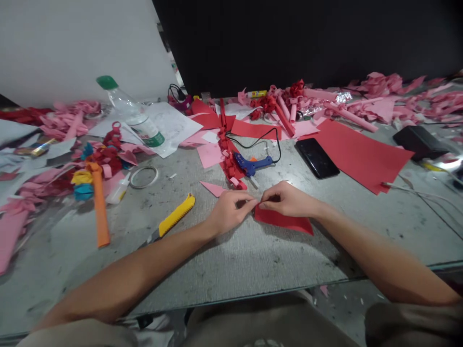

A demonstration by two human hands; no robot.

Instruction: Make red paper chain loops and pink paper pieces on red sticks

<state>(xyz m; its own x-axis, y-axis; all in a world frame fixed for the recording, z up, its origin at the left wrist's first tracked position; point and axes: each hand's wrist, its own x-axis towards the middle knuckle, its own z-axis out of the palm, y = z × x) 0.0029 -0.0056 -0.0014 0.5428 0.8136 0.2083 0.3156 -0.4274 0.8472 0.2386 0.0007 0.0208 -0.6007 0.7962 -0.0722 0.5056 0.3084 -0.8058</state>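
As hands (287, 199) pinch red paper (284, 220), phone (317, 158) nearby

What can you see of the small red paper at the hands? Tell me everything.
The red paper looks plain, matte and thin, with a pointed right corner. It is low over the gray table, its top partly hidden by the right hand, which pinches its left end. The left hand meets that end; its grip is unclear, as is whether the near edge touches the table.
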